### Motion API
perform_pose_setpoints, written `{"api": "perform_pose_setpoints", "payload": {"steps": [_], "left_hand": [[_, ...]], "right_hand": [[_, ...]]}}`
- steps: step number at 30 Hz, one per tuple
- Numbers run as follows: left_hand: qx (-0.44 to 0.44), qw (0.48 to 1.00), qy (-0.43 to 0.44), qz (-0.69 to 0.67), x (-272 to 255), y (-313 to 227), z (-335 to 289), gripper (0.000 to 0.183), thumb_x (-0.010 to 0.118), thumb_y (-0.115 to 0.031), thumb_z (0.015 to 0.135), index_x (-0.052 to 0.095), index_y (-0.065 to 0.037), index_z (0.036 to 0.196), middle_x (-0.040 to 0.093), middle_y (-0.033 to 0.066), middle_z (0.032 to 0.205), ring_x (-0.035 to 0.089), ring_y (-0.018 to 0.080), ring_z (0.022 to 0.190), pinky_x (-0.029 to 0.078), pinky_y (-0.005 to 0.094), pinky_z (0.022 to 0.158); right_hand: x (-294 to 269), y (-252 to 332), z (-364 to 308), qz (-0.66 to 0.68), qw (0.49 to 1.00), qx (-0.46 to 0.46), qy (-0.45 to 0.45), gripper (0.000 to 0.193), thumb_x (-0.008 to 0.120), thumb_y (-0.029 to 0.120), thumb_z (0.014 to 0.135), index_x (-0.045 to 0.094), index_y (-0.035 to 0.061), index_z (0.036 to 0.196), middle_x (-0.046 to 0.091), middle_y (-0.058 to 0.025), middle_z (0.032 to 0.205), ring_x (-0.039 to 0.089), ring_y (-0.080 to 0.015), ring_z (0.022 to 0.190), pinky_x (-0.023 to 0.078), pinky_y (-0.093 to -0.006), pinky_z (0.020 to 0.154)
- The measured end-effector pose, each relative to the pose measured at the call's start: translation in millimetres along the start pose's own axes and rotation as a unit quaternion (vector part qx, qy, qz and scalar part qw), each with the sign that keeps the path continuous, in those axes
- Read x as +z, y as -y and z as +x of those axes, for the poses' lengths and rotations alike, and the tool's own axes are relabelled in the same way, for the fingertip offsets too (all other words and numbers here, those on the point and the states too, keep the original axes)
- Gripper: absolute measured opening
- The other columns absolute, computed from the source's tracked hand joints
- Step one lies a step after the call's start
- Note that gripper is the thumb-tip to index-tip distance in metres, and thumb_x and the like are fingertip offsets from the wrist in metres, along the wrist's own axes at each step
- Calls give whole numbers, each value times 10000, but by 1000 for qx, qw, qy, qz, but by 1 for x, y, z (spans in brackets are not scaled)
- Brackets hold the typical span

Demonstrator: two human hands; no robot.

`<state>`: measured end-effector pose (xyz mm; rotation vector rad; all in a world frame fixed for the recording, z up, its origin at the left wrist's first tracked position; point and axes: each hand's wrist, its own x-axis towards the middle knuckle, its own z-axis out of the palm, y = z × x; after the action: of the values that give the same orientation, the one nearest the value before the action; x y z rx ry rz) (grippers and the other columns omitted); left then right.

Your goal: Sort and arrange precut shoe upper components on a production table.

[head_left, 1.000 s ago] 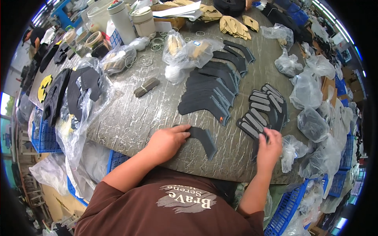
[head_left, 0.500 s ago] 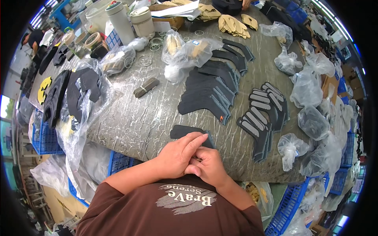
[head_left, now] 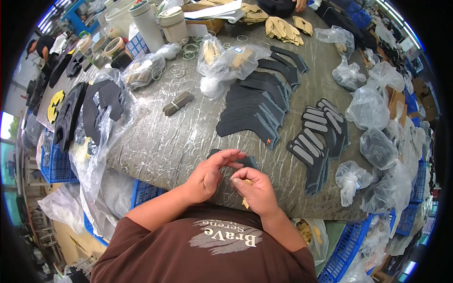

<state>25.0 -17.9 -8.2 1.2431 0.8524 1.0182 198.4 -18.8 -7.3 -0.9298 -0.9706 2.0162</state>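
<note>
Close to the table's near edge, my left hand (head_left: 206,175) is raised with its fingers loosely stretched and apart, holding nothing I can see. To its right, my right hand (head_left: 257,192) is closed in a pinch on a small tan piece (head_left: 245,203) that pokes out below the fingers. Just beyond both hands lies a dark boot-shaped cut piece (head_left: 249,162), partly hidden by my left hand. Farther off is a fanned row of similar dark pieces (head_left: 243,113). On the right lie dark pieces with light grey strips (head_left: 311,146) on them.
A banded bundle of brown strips (head_left: 178,104) lies left of the middle. Plastic bags (head_left: 351,181) line the right side, with a blue crate (head_left: 347,250) below. Tubs and a white bottle (head_left: 147,28) stand far left, tan pieces (head_left: 283,30) at the back.
My hands, folded together before, have come apart. The left has opened and drawn left; the right now shows the small tan piece in its fingers.
</note>
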Motion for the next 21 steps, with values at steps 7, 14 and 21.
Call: {"api": "perform_pose_setpoints", "payload": {"steps": [7,14,21], "left_hand": [[122,954,63,267,3,3,-2,1016,314,-791,753,263,-8,1398,481,236,1290,552,356,1101,463,417,879],[139,966,77,203,6,9,-3,1035,342,-784,746,249,31,1377,476,232,1288,524,373,1125,432,403,926],[59,996,67,31,7,4,-3,908,303,-707,840,229,-4,1411,479,229,1294,448,274,1222,355,389,1013]], "right_hand": [[15,3,-3,-185,981,-35,-43,89,634,61,839,659,-24,835,605,-17,722,501,-47,623,410,-226,549],[15,13,-4,-136,987,74,-38,71,629,61,834,651,-5,819,564,18,643,489,-31,595,384,-201,522],[7,-6,6,-87,996,8,-26,30,611,35,829,619,13,810,550,34,676,478,-21,594,362,-185,512]]}}
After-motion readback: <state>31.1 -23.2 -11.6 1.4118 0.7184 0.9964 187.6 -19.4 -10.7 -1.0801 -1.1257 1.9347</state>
